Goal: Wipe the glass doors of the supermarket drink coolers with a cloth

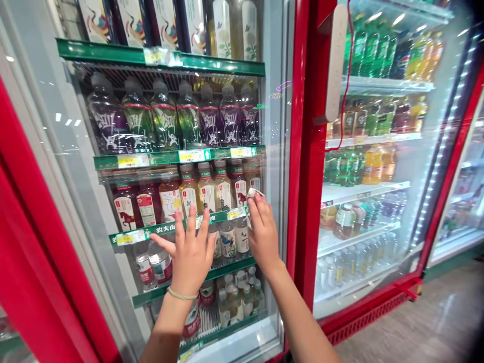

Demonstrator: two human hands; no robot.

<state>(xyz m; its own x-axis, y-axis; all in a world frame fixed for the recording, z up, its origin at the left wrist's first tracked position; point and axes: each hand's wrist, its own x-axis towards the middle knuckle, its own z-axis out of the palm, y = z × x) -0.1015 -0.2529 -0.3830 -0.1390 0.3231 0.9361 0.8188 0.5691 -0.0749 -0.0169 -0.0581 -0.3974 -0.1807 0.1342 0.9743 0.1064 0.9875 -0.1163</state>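
Note:
My left hand is spread in front of the closed glass door of a red-framed drinks fridge, its fingers apart and holding nothing. It appears to rest on the glass, with a pale band round the wrist. To its right, my right hand is closed on a crumpled white cloth or tissue, pressed toward the same glass. Only a bit of the white piece shows past the fingertips. Behind the glass, tea bottles stand on a shelf with a green price strip.
Sports-drink bottles and tall bottles fill upper shelves; small bottles stand low. A red post divides this fridge from a lit one on the right, with a pale handle and red cord. Grey floor lies lower right.

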